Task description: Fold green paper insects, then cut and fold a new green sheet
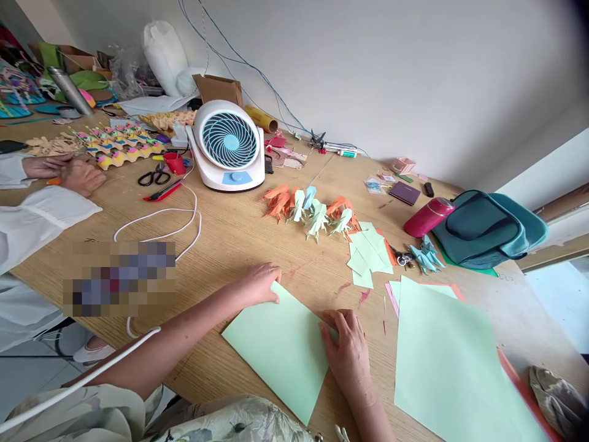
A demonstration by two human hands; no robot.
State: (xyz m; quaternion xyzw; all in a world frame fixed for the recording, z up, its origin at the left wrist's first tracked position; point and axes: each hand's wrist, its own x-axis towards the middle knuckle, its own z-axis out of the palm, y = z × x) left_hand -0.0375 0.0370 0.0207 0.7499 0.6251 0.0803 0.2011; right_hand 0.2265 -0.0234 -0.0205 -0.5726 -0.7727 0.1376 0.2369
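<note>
Both my hands press flat, gripping nothing: left hand (260,283) and right hand (347,350) on the green paper sheet (280,350) atop the wooden table (239,233)

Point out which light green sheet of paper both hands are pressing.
The folded light green sheet between left hand and right hand; the bigger light green sheet right lies untouched.

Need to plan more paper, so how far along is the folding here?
Done: a row of folded paper figures lies near the fan. In hand: left hand and right hand press a green sheet, apparently still flat. Left: cut green squares and a large green sheet lie unfolded.
</note>
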